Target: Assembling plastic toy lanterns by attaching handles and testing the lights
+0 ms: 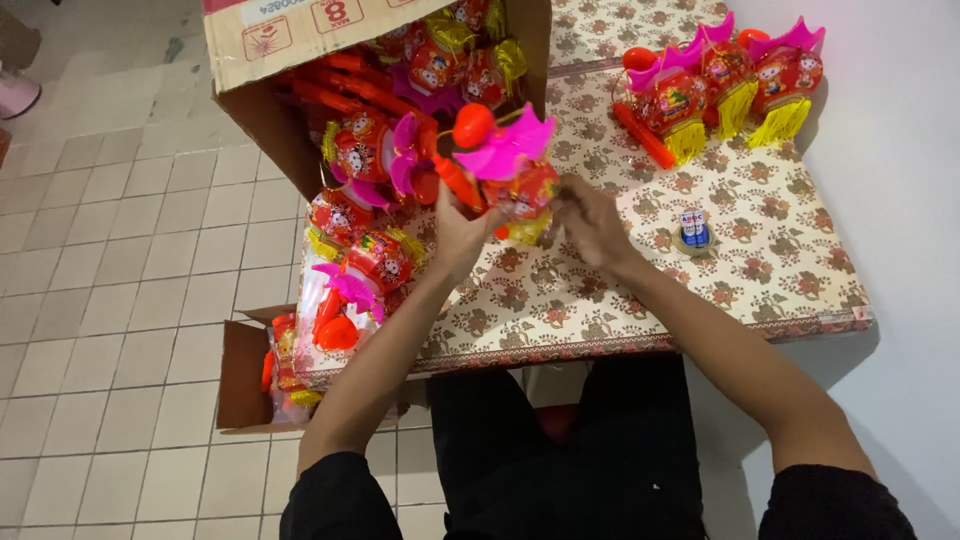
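Holding one toy lantern [510,175]: left hand [460,235] clasps its orange handle, right hand [590,225] pinches the body; likely light, flimsy plastic.

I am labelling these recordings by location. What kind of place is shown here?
Probably a home or small workshop used for assembling or packing toys. A low table with a floral cover stands on a tiled floor, an open cardboard box spills toy lanterns, and both hands hold a lantern.
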